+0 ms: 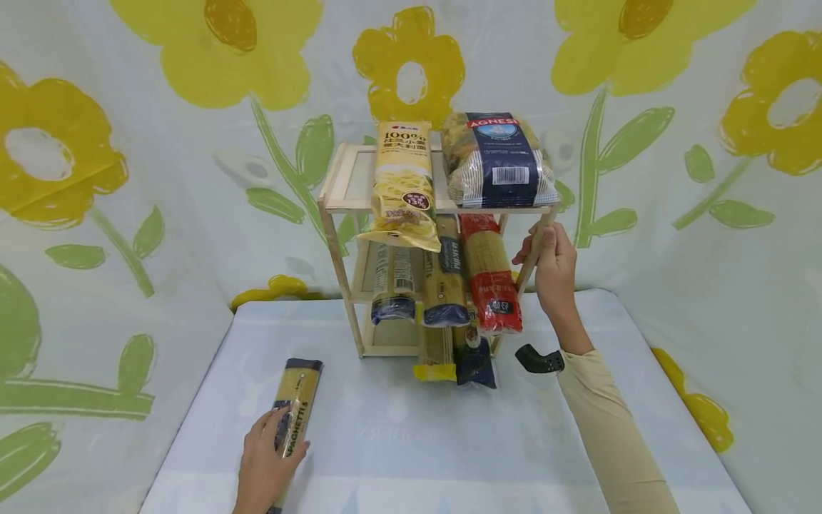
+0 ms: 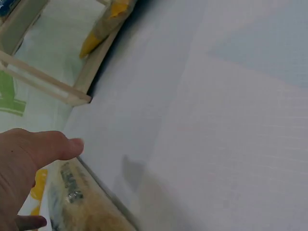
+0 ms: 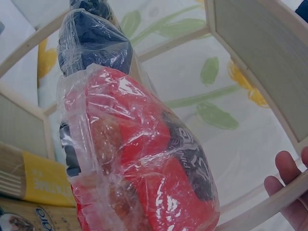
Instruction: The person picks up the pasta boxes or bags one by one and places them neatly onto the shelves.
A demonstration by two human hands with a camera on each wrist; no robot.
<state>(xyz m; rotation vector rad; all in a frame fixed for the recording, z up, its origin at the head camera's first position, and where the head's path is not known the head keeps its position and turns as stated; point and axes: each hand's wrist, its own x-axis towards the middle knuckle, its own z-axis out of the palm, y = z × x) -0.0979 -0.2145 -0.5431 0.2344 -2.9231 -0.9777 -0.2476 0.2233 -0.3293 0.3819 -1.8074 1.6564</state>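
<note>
On the table at the left lies a pack of spaghetti (image 1: 299, 400) with dark blue ends. My left hand (image 1: 266, 450) is over its near half, fingers across the top and a straight thumb off its right side. In the left wrist view that thumb (image 2: 57, 146) stretches out above the pack (image 2: 84, 197). My right hand (image 1: 554, 268) grips the right front post of a wooden rack (image 1: 340, 250), and its fingers (image 3: 285, 166) show behind the post in the right wrist view. Beside that post, a red pasta pack (image 1: 493, 278) sticks out of the middle shelf.
Up top on the rack lie a yellow noodle bag (image 1: 404, 178) and a bulky Agnesi pasta bag (image 1: 497, 160). Two blue-ended packs, one a spaghetti pack (image 1: 444, 278), share the middle shelf. Below are a yellow-ended pack (image 1: 437, 353) and a dark blue one (image 1: 474, 360), both overhanging the front.
</note>
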